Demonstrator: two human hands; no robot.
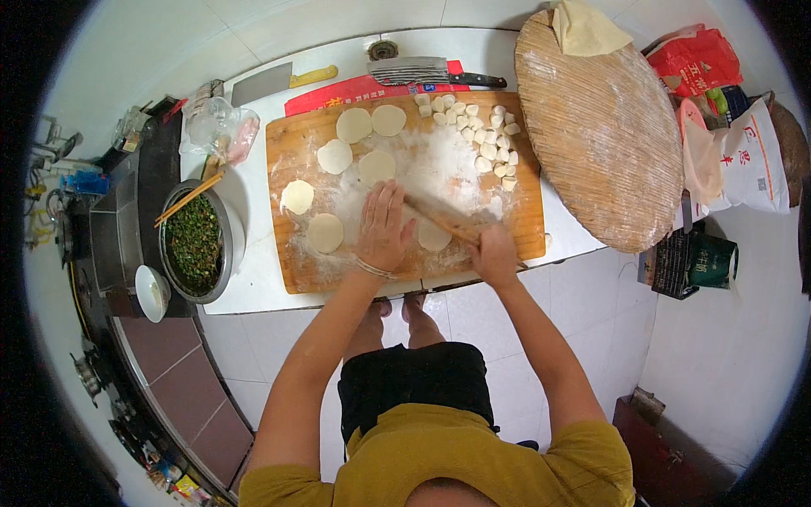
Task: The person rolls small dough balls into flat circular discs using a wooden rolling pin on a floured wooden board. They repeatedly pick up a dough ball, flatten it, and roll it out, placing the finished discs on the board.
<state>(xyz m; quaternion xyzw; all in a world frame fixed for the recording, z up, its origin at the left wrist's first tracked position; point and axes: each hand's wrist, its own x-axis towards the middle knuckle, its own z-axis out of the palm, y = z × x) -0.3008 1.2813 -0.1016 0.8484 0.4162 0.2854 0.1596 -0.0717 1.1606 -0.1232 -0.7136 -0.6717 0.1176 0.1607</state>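
Note:
My right hand [496,254] is closed around one end of a thin wooden rolling pin [444,221], which slants over the floured board. Beneath the pin lies a round dough wrapper [434,237], partly covered by it. My left hand [383,226] is flat with fingers stretched out, its fingertips near the lower edge of another wrapper [377,167]. Several finished-looking rounds, such as one wrapper [325,233], lie on the left half of the wooden board [291,269]. Small cut dough pieces [486,151] are scattered at the board's far right, beside loose flour [439,156].
A pot of chopped green filling [194,245] with chopsticks [187,199] across it stands left of the board, a white bowl [152,293] beside it. Two knives, one a cleaver [262,84], lie behind the board. At right rests a large round slatted tray [600,135].

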